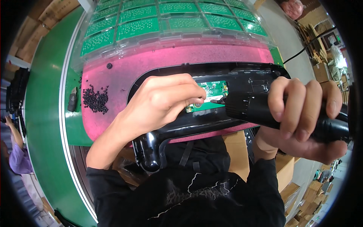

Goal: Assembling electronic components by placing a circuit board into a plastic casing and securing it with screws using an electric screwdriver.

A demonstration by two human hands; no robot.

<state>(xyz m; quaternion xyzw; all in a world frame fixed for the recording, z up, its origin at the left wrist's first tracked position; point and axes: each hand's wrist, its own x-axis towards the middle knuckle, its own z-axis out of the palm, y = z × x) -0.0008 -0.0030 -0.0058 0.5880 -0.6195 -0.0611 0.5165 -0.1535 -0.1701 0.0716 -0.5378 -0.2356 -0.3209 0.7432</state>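
Observation:
A black plastic housing (177,130) with a rounded arm at its lower left lies on a pink mat (151,55). Inside it sits a green circuit board (213,105), partly covered by my fingers. My left hand (162,96) is over the board, thumb and fingertips pinched together; whatever is between them is too small to make out. From the right, my right hand (302,109) wraps around a black electric screwdriver (251,108). The screwdriver lies almost level, its tip pointing left, close to my left fingertips.
Clear plastic trays (162,36) of green circuit boards stand at the mat's far side. Small black screws (95,99) are heaped on the mat's left. A dark stubby object (72,100) lies beside them on the green table (49,125). Another person's purple sleeve (20,159) shows far left.

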